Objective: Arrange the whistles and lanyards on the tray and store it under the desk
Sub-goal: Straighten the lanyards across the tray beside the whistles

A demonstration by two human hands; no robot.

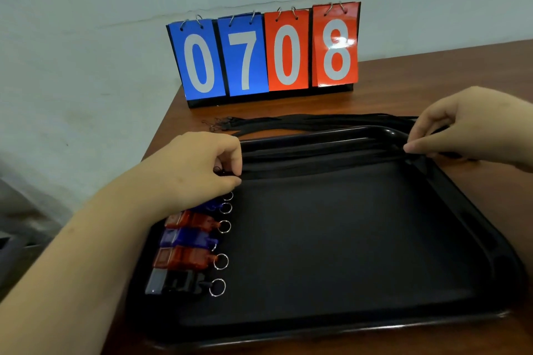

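Note:
A black tray (346,323) lies on the wooden desk (432,86) in front of me. Several whistles with key rings sit in a column along its left side: a black whistle (176,282) nearest me, then red (184,258), blue (187,236) and red (190,220) ones, with more partly hidden under my left hand (199,167). A black lanyard (317,166) is stretched across the far part of the tray. My left hand pinches its clip end at the left, and my right hand (467,124) pinches its other end at the tray's far right corner.
More black lanyards (302,121) lie in a bundle on the desk just beyond the tray. A flip scoreboard (265,57) showing 07 and 08 stands against the wall behind them. The desk's left edge runs close to the tray's left side.

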